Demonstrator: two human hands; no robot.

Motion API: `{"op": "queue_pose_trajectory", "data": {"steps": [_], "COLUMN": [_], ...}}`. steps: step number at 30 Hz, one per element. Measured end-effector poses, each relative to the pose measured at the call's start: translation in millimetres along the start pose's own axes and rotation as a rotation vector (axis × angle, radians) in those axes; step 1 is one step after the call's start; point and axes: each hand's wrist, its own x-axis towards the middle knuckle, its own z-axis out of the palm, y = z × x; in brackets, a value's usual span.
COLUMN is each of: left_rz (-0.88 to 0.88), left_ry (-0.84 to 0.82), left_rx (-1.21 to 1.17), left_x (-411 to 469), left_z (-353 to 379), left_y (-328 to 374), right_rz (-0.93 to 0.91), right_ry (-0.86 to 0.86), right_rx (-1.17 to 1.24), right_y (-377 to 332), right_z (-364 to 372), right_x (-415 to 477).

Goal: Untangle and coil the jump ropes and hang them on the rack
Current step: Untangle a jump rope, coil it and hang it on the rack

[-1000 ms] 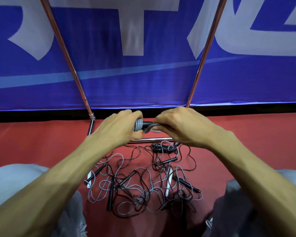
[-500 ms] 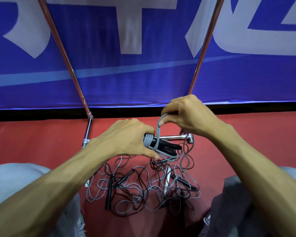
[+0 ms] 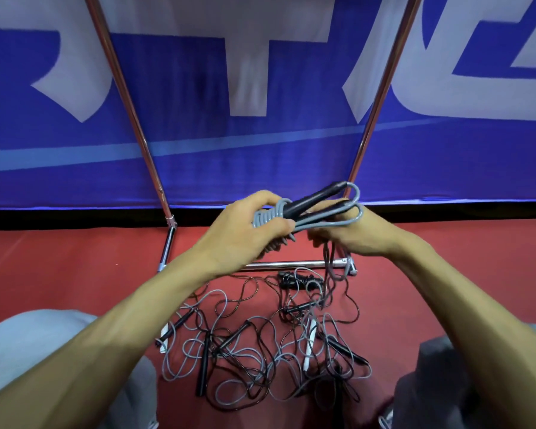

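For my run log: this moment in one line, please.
left hand: grips gray rope coil and black handles | right hand: grips coil's loop end | floor pile: tangled | rack: coil not hung

Both forearms reach forward, left hand [image 3: 239, 233] and right hand [image 3: 358, 238] close together — fingers curled, gripping.

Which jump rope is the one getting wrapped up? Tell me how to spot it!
Find the big blue banner, then the two shiny rack poles in front of it. Between them the left hand and right hand hold a grey jump rope, wound tightly round two black handles. It alone is lifted and bundled; the other ropes lie tangled on the red floor.
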Motion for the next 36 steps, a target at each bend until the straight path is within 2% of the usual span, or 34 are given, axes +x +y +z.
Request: {"op": "queue_pose_trajectory", "data": {"steps": [3,6,11,14,18,21,24,27,31,36], "left_rz": [-0.028,0.031,0.042,0.036,0.001,-0.030,-0.036,-0.034,0.042,0.170], "left_ry": [0.077,0.152,0.332,0.405,0.341,0.220,0.111,-0.011,-0.146,-0.104], "left_rx": [-0.089,0.036,0.215,0.307,0.582,0.760,0.878,0.923,0.979,0.957], "left_x": [3,4,11,15,18,16,15,14,11,7], "left_z": [-4,-5,-15,-31,-38,-35,-28,-18,-2,12], "left_y": [-4,-5,-10,-15,-30,-39,-36,-27,-18,-15], "right_rz": [0.079,0.141,0.281,0.300,0.096,-0.037,-0.217,-0.365,-0.321,-0.232], "right_ry": [-0.159,-0.224,-0.294,-0.360,-0.220,-0.134,0.051,0.246,0.406,0.453], "right_rx": [-0.091,-0.109,0.029,-0.158,-0.416,-0.561,-0.666,-0.662,-0.616,-0.493], "right_y": [1,3,2,1,-7,-15,-20,-21,-15,-7], "right_z": [8,12,14,16,13,13,12,7,-1,-5], "right_x": [4,6,4,1,-2,-6,-9,-9,-6,-3]}}
